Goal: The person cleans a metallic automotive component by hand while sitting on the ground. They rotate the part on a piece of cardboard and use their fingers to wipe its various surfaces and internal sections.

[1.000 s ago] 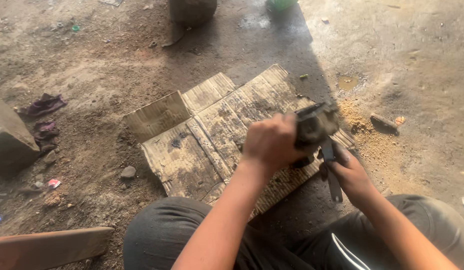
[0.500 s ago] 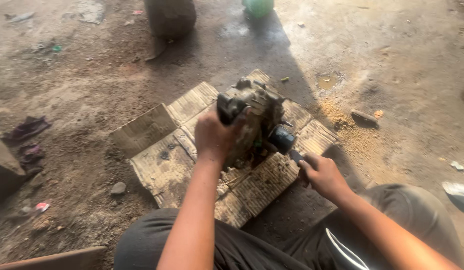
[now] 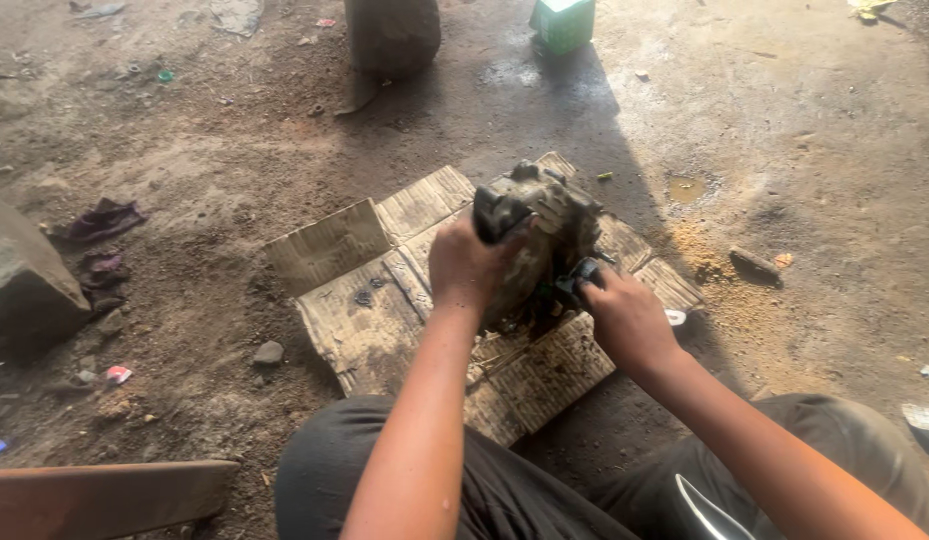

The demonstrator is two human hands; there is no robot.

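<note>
On the flattened sheet of dirty brown corrugated cardboard (image 3: 364, 310), spread over a dusty dirt floor (image 3: 214, 170), stands a grimy dark grey metal engine part (image 3: 544, 235), bulky and ribbed, tipped up on its lower edge. The left hand (image 3: 469, 265) is clamped over its near top corner, fingers wrapped round a black projecting piece, steadying the block upright. The right hand (image 3: 624, 315) is closed at the part's lower right side, seemingly gripping a small dark fitting there; whether it holds a tool I cannot tell. The step in hand looks like working on that side fitting while the block is braced. Any further move would seem to call for a firm left grip so the heavy piece does not roll off the cardboard. A green plastic container (image 3: 562, 22) stands well apart.
</note>
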